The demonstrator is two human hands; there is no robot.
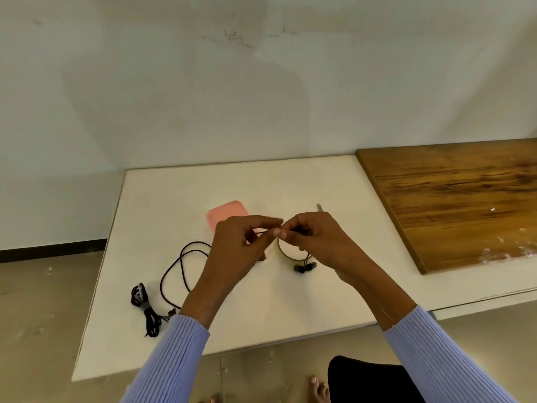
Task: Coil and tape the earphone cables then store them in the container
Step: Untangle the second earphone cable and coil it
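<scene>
Both hands meet above the white table (pixel 261 309). My left hand (pixel 238 245) and my right hand (pixel 311 237) pinch a black earphone cable (pixel 174 266) between their fingertips. The cable loops loosely on the table to the left, and its two earbuds (pixel 303 268) dangle under my right hand. A roll of tape (pixel 286 254) lies beneath my right hand, partly hidden. A pink container (pixel 225 215) sits behind my left hand. A second earphone cable (pixel 143 303), coiled and bound with tape, lies at the near left.
Metal scissor tips (pixel 319 207) show behind my right hand. A wooden board (pixel 453 199) covers the table's right side. The table's front edge runs just before my sleeves, with bare feet on the floor below.
</scene>
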